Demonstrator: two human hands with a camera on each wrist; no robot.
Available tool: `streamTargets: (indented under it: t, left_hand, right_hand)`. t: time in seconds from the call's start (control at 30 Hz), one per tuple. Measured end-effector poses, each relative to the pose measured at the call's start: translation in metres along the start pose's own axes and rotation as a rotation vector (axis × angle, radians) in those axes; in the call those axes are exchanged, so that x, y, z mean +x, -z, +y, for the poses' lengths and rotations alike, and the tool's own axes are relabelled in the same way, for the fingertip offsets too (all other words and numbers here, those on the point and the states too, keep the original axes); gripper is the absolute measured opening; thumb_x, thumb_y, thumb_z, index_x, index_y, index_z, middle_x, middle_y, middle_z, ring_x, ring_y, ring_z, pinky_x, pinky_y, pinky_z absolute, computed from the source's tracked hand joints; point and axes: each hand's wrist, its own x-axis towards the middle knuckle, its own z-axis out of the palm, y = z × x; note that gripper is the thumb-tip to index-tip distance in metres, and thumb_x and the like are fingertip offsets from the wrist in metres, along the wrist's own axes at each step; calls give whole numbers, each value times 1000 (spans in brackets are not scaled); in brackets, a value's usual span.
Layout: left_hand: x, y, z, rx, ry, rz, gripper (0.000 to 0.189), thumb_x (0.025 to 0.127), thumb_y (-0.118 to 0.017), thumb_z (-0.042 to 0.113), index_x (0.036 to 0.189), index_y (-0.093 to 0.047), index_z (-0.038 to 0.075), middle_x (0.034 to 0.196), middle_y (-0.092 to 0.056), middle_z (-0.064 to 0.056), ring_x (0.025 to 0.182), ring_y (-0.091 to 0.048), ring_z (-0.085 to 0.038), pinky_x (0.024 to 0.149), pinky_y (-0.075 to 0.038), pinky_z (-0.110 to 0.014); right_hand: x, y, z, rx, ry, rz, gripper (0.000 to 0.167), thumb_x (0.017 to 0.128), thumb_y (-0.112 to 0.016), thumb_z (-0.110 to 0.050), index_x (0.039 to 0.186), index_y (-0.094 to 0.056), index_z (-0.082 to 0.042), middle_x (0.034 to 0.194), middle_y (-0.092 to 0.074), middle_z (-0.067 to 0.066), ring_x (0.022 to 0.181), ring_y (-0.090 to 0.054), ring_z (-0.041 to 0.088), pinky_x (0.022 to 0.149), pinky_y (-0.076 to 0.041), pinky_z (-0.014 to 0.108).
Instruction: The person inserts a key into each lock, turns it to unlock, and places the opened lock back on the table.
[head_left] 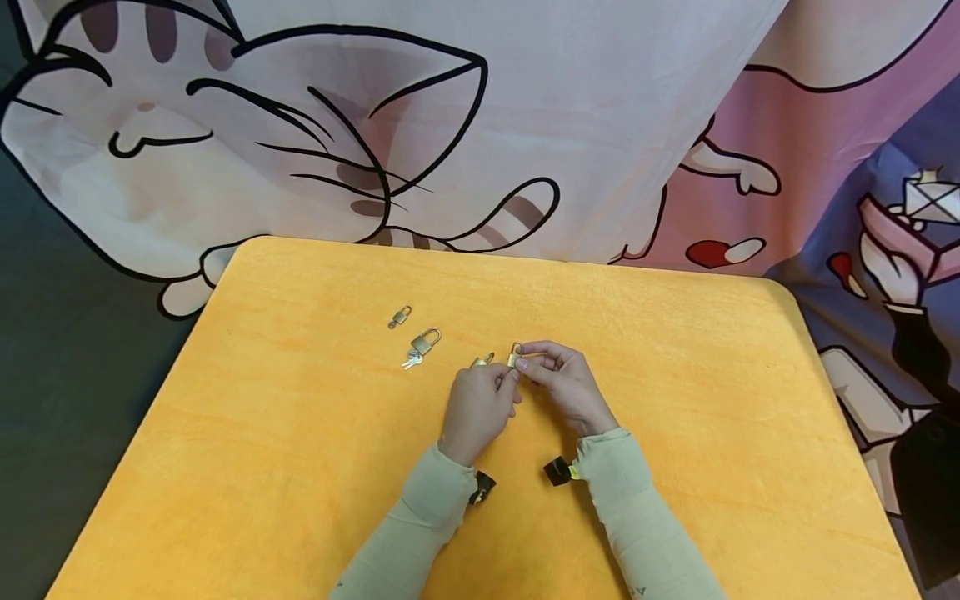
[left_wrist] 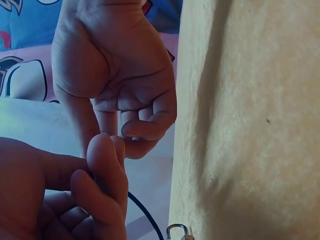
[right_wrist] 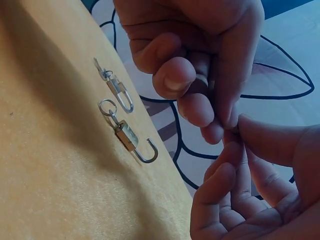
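Note:
In the head view my right hand (head_left: 566, 379) pinches a small brass padlock (head_left: 513, 357), its shackle upward, between thumb and fingers. My left hand (head_left: 480, 404) meets it from the left. Its thumb and index finger pinch a small piece at the padlock's lower end, and I cannot tell what this piece is. A second brass padlock (head_left: 482, 361) shows just past the left knuckles. In the right wrist view the fingertips of the left hand (right_wrist: 190, 75) and right hand (right_wrist: 255, 185) come together, hiding the held padlock. The left wrist view shows both hands with fingers curled.
Farther left on the yellow table (head_left: 300, 467) lie a padlock with keys (head_left: 426, 342) and a smaller padlock (head_left: 402, 316). One padlock (right_wrist: 127, 136) in the right wrist view has its shackle swung open and a ring attached. A cat-print curtain (head_left: 585, 150) hangs behind the table.

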Motion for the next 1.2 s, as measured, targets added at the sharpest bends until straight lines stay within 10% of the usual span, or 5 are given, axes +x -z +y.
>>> streamTargets:
  t: [0.57, 1.2]
  left_hand:
    - [1, 2, -7, -52, 126, -173, 27, 101, -61, 25, 91, -76, 5, 68, -70, 0, 53, -60, -8, 50, -44, -25]
    - [-7, 11, -15, 13, 168, -206, 28, 102, -61, 28, 100, -77, 5, 70, -70, 2, 55, -62, -7, 56, -51, -28]
  right_hand:
    - [6, 8, 3, -102, -16, 48, 27, 92, -73, -8, 114, -69, 6, 86, -73, -2, 79, -63, 13, 72, -50, 26]
    - [7, 26, 6, -812, 83, 149, 12, 89, -77, -18, 94, -77, -7, 84, -72, 2, 73, -61, 16, 69, -48, 32]
